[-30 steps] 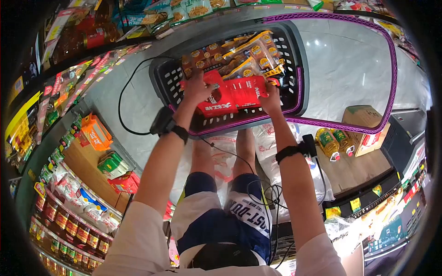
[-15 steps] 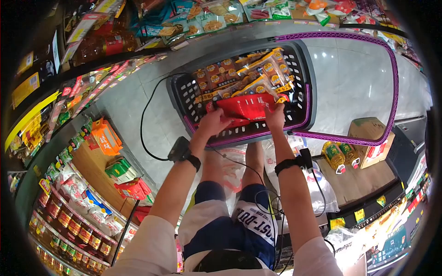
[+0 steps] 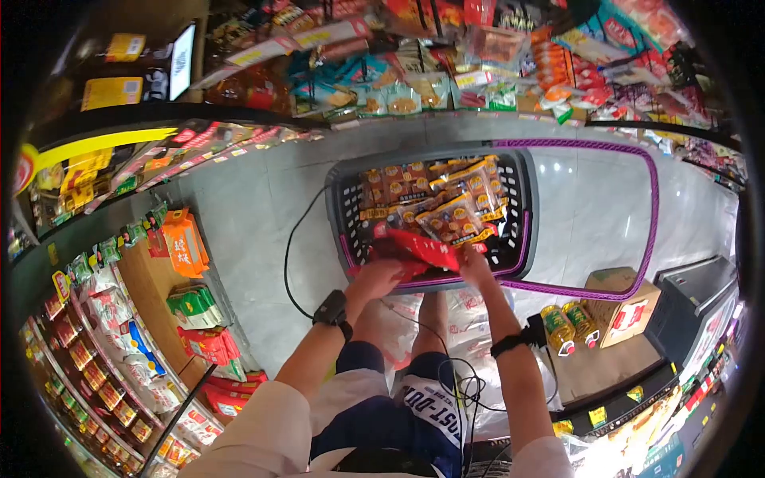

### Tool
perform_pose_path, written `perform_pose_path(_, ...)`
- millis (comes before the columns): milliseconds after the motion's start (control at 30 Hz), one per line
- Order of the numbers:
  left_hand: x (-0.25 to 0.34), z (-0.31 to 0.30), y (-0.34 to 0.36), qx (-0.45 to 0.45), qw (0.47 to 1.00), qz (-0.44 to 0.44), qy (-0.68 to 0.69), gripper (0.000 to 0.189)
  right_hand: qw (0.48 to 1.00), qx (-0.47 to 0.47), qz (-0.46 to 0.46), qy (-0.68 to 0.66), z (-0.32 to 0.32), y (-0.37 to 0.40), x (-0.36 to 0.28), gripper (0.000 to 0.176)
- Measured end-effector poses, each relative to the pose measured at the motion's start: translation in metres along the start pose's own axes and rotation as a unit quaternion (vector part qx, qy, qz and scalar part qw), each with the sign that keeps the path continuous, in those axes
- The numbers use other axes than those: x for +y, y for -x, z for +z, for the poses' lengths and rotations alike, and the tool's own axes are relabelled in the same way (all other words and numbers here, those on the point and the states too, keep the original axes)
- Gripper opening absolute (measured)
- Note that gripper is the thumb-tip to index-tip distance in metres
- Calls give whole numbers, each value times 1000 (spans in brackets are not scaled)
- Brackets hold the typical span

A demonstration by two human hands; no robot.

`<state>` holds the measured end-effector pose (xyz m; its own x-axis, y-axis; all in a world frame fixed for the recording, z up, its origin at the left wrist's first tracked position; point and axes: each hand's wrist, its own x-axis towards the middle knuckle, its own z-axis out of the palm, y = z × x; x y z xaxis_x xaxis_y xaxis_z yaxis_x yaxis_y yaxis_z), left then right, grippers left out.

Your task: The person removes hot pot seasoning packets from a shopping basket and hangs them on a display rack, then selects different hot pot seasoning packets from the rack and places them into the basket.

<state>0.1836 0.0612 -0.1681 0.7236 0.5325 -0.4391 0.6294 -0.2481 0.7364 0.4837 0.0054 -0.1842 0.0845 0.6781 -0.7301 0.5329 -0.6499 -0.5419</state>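
At the far left of what I see, an orange packet (image 3: 185, 243) stands on the wooden shelf (image 3: 147, 279), well apart from my hands. Between it and the basket (image 3: 527, 179), a black cable (image 3: 288, 255) loops down to the device on my left wrist (image 3: 330, 308).

My left hand (image 3: 378, 278) is at the near left part of the basket. Its fingers are bent in against the near side of the red packet (image 3: 426, 246), closed on its lower left part; the fingertips are partly hidden, so I cannot tell how firmly they press. The packet lies just to the far side and to the right of these fingers, over the near part of the basket. Its long axis runs mostly left to right, slanting from a far left corner, which reaches past my left fingers, to a nearer right end. It looks folded or slack in the middle.

Just beyond it, brown snack packs (image 3: 454, 219) fill much of the basket.

My right hand (image 3: 476, 269) is at the packet's right end, its fingers drawn together and, as far as the blur lets me judge, pinching that end. Neither hand is clearly nearer: both touch the packet, which spans between them. Further right, the purple handle (image 3: 653, 199) stretches out over the floor, beside a carton (image 3: 626, 309).
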Motion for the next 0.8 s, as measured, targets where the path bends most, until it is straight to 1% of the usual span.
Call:
perform_pose_path(33,10,-4,11,12,1000,1,-11,30,998,-16,-66,5,9,8,9,25)
perform_pose_path(100,33,-23,30,13,1000,-12,6,29,992,-5,-95,88,11,32,-30,32)
perform_pose_path(133,44,-33,41,14,1000,-19,14,29,993,-35,-85,69,14,40,-45,33)
perform_pose_path(167,58,-45,52,42,998,-17,40,29,987,-20,-155,33,19,50,-53,34)
perform_pose_path(200,72,-57,64,68,995,-15,66,30,976,0,-205,68,15,66,-80,31)
perform_pose_path(267,92,-75,85,106,987,-22,117,31,979,-51,-194,22,1,89,-132,34)
perform_pose_path(333,103,-87,106,127,976,-44,170,32,980,-50,-176,80,-12,111,-172,40)
perform_pose_path(367,104,-91,118,127,983,-89,101,35,979,-52,-177,81,-25,121,-191,43)
perform_pose_path(433,99,-94,134,201,964,-109,137,35,979,-60,-179,82,-46,143,-227,51)
perform_pose_path(467,97,-95,141,236,952,-119,155,35,965,-47,-243,87,-53,147,-236,51)
perform_pose_path(500,104,-104,146,279,943,-93,154,36,947,-35,-306,92,-63,151,-243,52)
perform_pose_path(533,114,-117,152,320,933,-67,152,37,925,-24,-366,95,-74,162,-265,53)
perform_pose_path(567,123,-131,157,360,920,-41,149,39,939,-25,-336,67,-87,180,-285,38)
perform_pose_path(667,142,-159,178,265,946,-118,147,37,937,-85,-324,100,-123,219,-328,56)
perform_pose_path(700,146,-166,180,261,952,-79,137,32,946,-72,-297,109,-128,229,-337,43)
perform_pose_path(767,154,-178,187,251,961,-2,117,27,924,-74,-338,165,-141,249,-343,38)
perform_pose_path(800,156,-187,189,272,956,2,111,24,910,-72,-360,192,-146,257,-353,36)
